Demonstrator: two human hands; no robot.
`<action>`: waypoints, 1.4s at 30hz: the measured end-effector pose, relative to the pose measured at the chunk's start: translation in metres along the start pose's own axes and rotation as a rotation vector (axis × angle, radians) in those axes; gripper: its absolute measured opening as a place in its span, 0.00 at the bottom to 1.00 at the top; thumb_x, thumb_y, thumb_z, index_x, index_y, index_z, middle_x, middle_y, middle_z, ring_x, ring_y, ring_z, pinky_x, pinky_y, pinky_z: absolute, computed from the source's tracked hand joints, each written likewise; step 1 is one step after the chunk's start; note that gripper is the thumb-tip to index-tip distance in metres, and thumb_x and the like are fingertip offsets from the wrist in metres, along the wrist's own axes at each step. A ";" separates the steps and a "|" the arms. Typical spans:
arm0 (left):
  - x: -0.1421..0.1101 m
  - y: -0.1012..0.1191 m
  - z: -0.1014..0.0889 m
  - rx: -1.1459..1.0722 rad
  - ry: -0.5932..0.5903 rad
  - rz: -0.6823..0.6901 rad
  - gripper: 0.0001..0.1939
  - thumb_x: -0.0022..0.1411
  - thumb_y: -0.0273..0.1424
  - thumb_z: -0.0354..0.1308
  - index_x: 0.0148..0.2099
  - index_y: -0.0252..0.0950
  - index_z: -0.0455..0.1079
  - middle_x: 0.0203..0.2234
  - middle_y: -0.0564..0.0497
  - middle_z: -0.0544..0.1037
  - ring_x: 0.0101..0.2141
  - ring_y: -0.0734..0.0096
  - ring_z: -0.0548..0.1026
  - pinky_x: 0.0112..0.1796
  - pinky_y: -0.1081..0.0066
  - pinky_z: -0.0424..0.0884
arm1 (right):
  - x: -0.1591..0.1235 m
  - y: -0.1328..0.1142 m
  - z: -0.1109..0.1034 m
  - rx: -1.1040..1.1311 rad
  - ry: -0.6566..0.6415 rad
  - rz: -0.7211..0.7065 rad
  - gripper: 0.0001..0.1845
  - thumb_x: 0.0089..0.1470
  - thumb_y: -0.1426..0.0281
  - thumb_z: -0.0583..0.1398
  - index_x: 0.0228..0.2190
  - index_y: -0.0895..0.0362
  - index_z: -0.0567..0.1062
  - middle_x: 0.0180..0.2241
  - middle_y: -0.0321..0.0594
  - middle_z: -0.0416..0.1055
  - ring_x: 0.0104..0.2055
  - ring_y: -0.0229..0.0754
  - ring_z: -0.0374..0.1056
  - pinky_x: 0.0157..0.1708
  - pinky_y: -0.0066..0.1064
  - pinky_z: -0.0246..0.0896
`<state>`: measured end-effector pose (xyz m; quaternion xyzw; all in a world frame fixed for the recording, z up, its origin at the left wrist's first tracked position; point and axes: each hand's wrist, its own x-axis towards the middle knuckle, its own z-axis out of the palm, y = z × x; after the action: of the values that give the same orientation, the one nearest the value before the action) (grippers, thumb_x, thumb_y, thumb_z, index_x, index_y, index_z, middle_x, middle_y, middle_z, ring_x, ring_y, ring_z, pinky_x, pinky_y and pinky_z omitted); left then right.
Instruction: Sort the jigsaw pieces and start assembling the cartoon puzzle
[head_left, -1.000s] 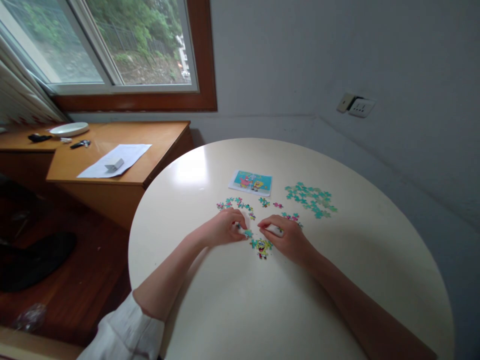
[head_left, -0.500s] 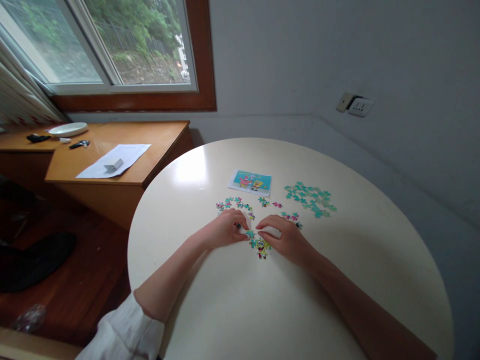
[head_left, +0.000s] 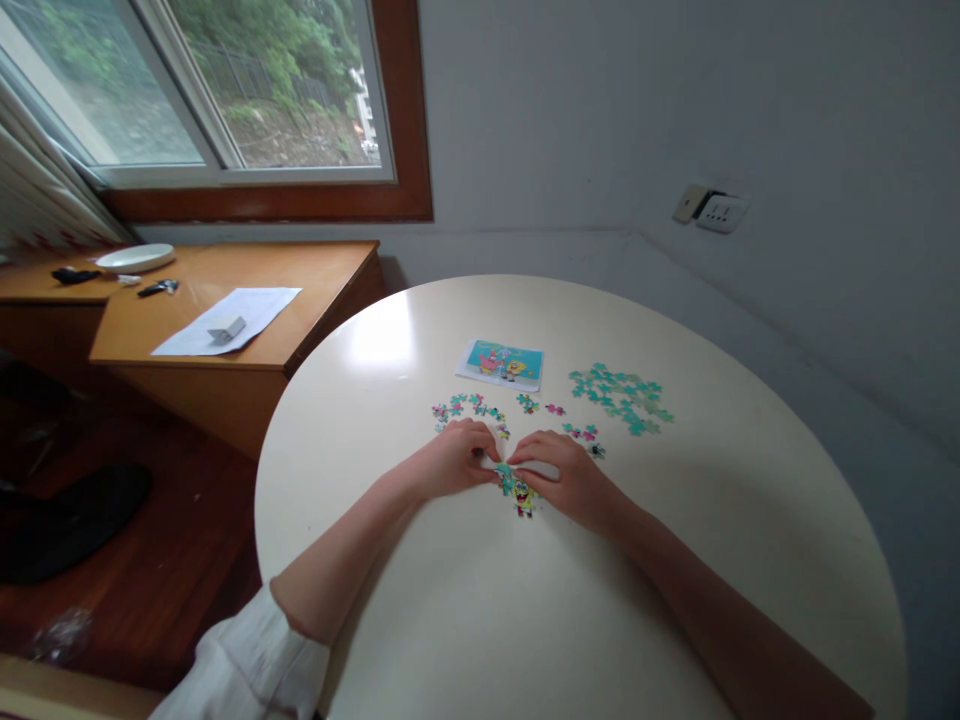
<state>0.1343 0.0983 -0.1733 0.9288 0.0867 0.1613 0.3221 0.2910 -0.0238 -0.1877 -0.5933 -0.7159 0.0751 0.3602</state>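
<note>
My left hand [head_left: 461,460] and my right hand [head_left: 562,472] meet over the near middle of the table. Between their fingertips is a small teal puzzle piece [head_left: 504,469], pinched from the left by thumb and forefinger and met from the right by the other hand's bent fingers. Right below lies a joined cluster of puzzle pieces [head_left: 523,497] with a yellow cartoon figure, its upper right partly hidden by my right hand. Loose pieces [head_left: 457,406] lie beyond my left hand, and pink and teal ones [head_left: 581,432] beyond my right.
A picture card [head_left: 501,365] lies on the round white table [head_left: 465,620]. Farther right is a spread of teal pieces [head_left: 621,397]. A wooden desk [head_left: 322,275] at the left bears a paper sheet [head_left: 259,310] and a white plate [head_left: 136,258].
My right hand's fingertips have moved slightly left, closing the gap to the teal piece. My left hand has shifted a little to the right with it.
</note>
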 end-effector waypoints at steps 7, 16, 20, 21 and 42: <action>0.000 0.000 -0.001 0.021 -0.018 0.001 0.07 0.49 0.31 0.64 0.28 0.34 0.70 0.22 0.53 0.70 0.26 0.75 0.67 0.31 0.74 0.63 | -0.001 0.002 0.001 -0.019 -0.008 -0.006 0.06 0.47 0.77 0.61 0.28 0.53 0.75 0.31 0.37 0.73 0.36 0.40 0.68 0.36 0.32 0.60; 0.000 0.003 -0.003 0.012 -0.020 -0.008 0.05 0.49 0.29 0.64 0.28 0.34 0.71 0.23 0.52 0.71 0.26 0.75 0.67 0.30 0.75 0.63 | -0.001 0.001 0.001 -0.029 -0.012 -0.009 0.07 0.46 0.78 0.62 0.27 0.54 0.75 0.31 0.37 0.73 0.35 0.40 0.68 0.36 0.32 0.58; 0.000 0.003 -0.003 0.011 -0.017 -0.002 0.05 0.49 0.29 0.63 0.28 0.34 0.71 0.24 0.51 0.71 0.27 0.74 0.68 0.30 0.75 0.64 | -0.001 0.001 0.001 -0.036 -0.013 -0.018 0.07 0.46 0.79 0.62 0.27 0.54 0.75 0.31 0.37 0.73 0.35 0.40 0.68 0.36 0.32 0.58; 0.000 0.003 -0.003 0.013 -0.016 0.000 0.05 0.49 0.29 0.63 0.28 0.34 0.71 0.24 0.51 0.71 0.27 0.74 0.68 0.31 0.75 0.64 | -0.001 0.001 0.001 -0.038 -0.010 -0.019 0.07 0.46 0.79 0.62 0.27 0.54 0.75 0.31 0.37 0.73 0.35 0.40 0.68 0.36 0.32 0.58; 0.002 -0.004 0.004 0.079 0.163 -0.189 0.05 0.48 0.27 0.62 0.32 0.36 0.73 0.29 0.50 0.73 0.33 0.69 0.70 0.37 0.70 0.66 | -0.002 0.002 0.001 -0.013 0.026 -0.001 0.07 0.48 0.78 0.61 0.30 0.55 0.74 0.33 0.39 0.73 0.37 0.41 0.68 0.38 0.33 0.60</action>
<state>0.1373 0.0993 -0.1786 0.9124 0.2059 0.2016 0.2908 0.2921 -0.0243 -0.1902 -0.5963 -0.7120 0.0624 0.3655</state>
